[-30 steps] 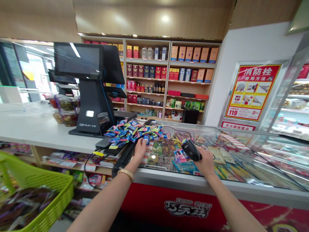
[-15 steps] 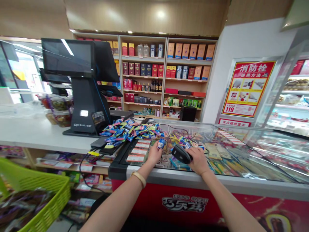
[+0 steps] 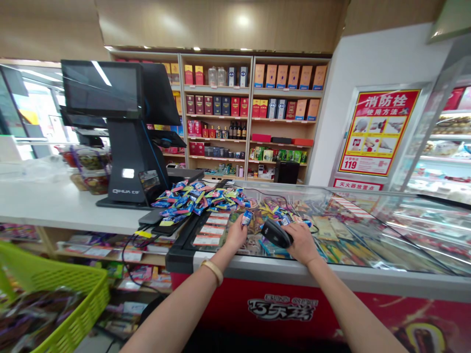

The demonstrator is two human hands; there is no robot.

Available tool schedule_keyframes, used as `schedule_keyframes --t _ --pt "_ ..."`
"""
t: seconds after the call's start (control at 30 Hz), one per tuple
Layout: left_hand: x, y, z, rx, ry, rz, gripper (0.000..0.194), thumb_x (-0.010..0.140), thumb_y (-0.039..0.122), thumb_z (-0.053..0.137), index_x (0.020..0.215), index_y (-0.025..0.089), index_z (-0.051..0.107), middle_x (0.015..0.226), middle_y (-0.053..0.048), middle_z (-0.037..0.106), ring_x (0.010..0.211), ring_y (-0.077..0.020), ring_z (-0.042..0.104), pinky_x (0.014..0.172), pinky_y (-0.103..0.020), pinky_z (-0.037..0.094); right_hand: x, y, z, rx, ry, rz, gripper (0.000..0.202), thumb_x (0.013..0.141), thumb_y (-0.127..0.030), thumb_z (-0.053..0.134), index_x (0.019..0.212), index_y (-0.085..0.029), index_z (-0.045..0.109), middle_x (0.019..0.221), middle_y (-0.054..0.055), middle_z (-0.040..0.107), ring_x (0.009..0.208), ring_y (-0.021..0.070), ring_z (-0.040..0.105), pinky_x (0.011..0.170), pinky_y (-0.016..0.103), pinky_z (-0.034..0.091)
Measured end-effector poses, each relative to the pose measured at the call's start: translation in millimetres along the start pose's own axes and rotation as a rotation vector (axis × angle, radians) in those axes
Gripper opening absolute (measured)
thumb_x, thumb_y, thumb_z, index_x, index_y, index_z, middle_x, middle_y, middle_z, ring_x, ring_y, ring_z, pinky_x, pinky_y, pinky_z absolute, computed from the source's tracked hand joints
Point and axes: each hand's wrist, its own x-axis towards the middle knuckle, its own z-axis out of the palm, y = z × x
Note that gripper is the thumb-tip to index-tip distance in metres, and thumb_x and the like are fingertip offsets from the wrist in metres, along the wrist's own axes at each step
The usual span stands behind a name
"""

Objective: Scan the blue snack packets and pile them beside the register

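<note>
And the left hand (image 3: 236, 234) has its grip pinched on a small blue packet (image 3: 247, 216), just left of the black scanner (image 3: 275, 234) filling the right hand's (image 3: 302, 243) grip, a packet that looks light, soft, maybe slippery, best held by its edge!

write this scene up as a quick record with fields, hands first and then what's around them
left hand: holds a small blue packet
right hand: holds a black handheld scanner
below hands: glass-topped chest, goods under the glass
pile: many small packets, right of a black terminal
left foreground: green basket
background: shelves of boxes
right wall: red and yellow poster
</note>
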Motion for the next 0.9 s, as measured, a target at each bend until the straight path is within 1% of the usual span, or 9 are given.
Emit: schedule_keyframes --t 0.13,0.23,0.33,0.47,0.53,0.67,0.73,0.8,0.9 --pt "-6 8 7.4 0.078 -0.126 0.123 0.047 0.085 0.013 0.043 0.130 0.020 0.056 0.130 -0.010 0.062 0.123 -0.0212 0.055 0.108 -0.036 0.039 -4 6 1 -0.039 0.077 0.052 0.035 0.069 -0.014 0.054 0.102 -0.021 0.063 0.092 0.006 0.068 0.087 0.0218 0.060 0.081 0.033 0.032" --pt "-12 14 11.8 0.138 -0.228 0.210 0.045 0.086 0.015 0.045 0.129 0.017 0.057 0.138 -0.011 0.055 0.131 -0.0210 0.048 0.112 -0.035 0.034 -7 13 3 -0.066 0.149 0.084 0.035 0.071 -0.016 0.052 0.104 -0.020 0.063 0.099 0.009 0.070 0.096 0.0251 0.060 0.082 0.035 0.033" --pt "-15 18 13.4 0.249 -0.309 0.231 0.051 0.088 0.022 0.044 0.139 0.017 0.046 0.148 -0.012 0.045 0.138 -0.0255 0.039 0.115 -0.045 0.028 -9 19 6 -0.107 0.204 0.088 0.033 0.072 -0.019 0.052 0.102 -0.019 0.064 0.102 0.011 0.070 0.098 0.0268 0.061 0.081 0.036 0.035" --pt "-14 24 9.8 0.432 -0.413 0.237 0.057 0.093 0.039 0.039 0.147 0.023 0.033 0.155 -0.008 0.034 0.144 -0.0290 0.025 0.115 -0.056 0.021 -11 22 7 -0.173 0.221 0.082 0.033 0.072 -0.021 0.052 0.103 -0.021 0.065 0.106 0.011 0.070 0.099 0.0262 0.062 0.079 0.035 0.037" --pt "-9 24 2.9 0.484 -0.337 0.269 0.054 0.094 0.041 0.038 0.146 0.025 0.036 0.152 -0.007 0.039 0.143 -0.0275 0.028 0.115 -0.054 0.022 -11 21 6 -0.174 0.223 0.094 0.035 0.071 -0.020 0.052 0.103 -0.022 0.065 0.106 0.010 0.070 0.099 0.0260 0.062 0.080 0.035 0.037" --pt "8 14 -26.9 0.642 -0.018 0.245 0.042 0.090 0.027 0.046 0.131 0.023 0.055 0.140 -0.010 0.052 0.131 -0.0233 0.044 0.110 -0.042 0.033 -10 17 4 -0.163 0.238 0.092 0.034 0.071 -0.020 0.052 0.102 -0.021 0.065 0.105 0.010 0.070 0.099 0.0263 0.061 0.080 0.035 0.037" --pt "16 4 -46.8 0.672 0.054 0.190 0.041 0.088 0.022 0.048 0.128 0.020 0.058 0.139 -0.015 0.051 0.131 -0.0284 0.043 0.109 -0.047 0.033 -10 15 3 -0.158 0.232 0.093 0.033 0.072 -0.020 0.052 0.102 -0.021 0.065 0.101 0.010 0.070 0.098 0.0257 0.061 0.079 0.034 0.037" --pt "21 -7 -65.1 0.717 0.073 0.145 0.038 0.085 0.020 0.050 0.121 0.021 0.064 0.142 -0.016 0.048 0.133 -0.0322 0.041 0.108 -0.052 0.031 -9 13 3 -0.149 0.212 0.108 0.032 0.073 -0.019 0.051 0.102 -0.021 0.065 0.096 0.009 0.070 0.095 0.0249 0.061 0.080 0.034 0.036" --pt "26 -22 -82.5 0.837 -0.029 0.135 0.032 0.084 0.023 0.052 0.111 0.026 0.070 0.150 -0.010 0.040 0.139 -0.0332 0.032 0.110 -0.054 0.026 -8 11 2 -0.137 0.189 0.123 0.032 0.074 -0.018 0.050 0.103 -0.021 0.065 0.093 0.008 0.069 0.095 0.0247 0.060 0.081 0.034 0.036"
